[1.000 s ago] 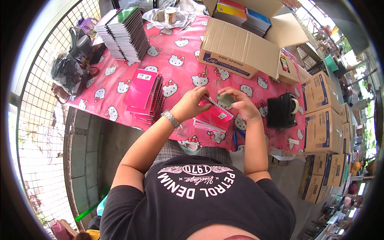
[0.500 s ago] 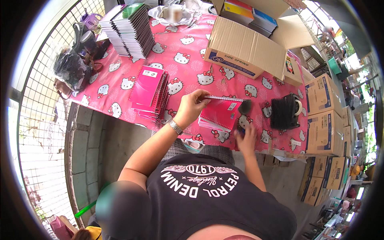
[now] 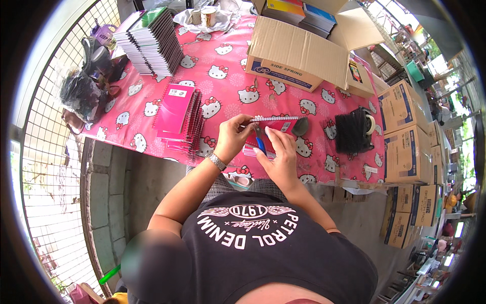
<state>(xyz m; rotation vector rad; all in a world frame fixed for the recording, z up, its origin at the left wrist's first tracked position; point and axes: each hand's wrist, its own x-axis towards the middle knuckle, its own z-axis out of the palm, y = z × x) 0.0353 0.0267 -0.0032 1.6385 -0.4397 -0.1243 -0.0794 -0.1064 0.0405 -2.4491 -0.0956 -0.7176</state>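
Notebook (image 3: 277, 124), pink and spiral-bound, is at the centre of the frame, over a cat-print tablecloth (image 3: 207, 93). From my remote seat I see a mesh wall (image 3: 53, 152) down the left, cartons (image 3: 405, 154) stacked at the right and grey floor (image 3: 152, 172) below the tablecloth. The left hand (image 3: 236, 137) has its fingers pinched together on the notebook's spiral edge; the right hand (image 3: 281, 157) has its closed around blue-handled pliers (image 3: 260, 145). Both hands hide much of the cover, so I cannot tell what the pliers' tips grip, or whether more notebooks lie beneath. A grey lump (image 3: 300, 126) at the right end is hard for me to make out. A blurred patch hides part of the lower left, and the top edge cuts off an open box (image 3: 288, 53) at upper right. In that box I see yellow-orange and blue books (image 3: 317, 23). At upper left a plastic bag (image 3: 82, 96) has dark contents I cannot identify; at top centre a cup (image 3: 208, 16) stands amid white wrapping (image 3: 225, 21), its inside unclear.
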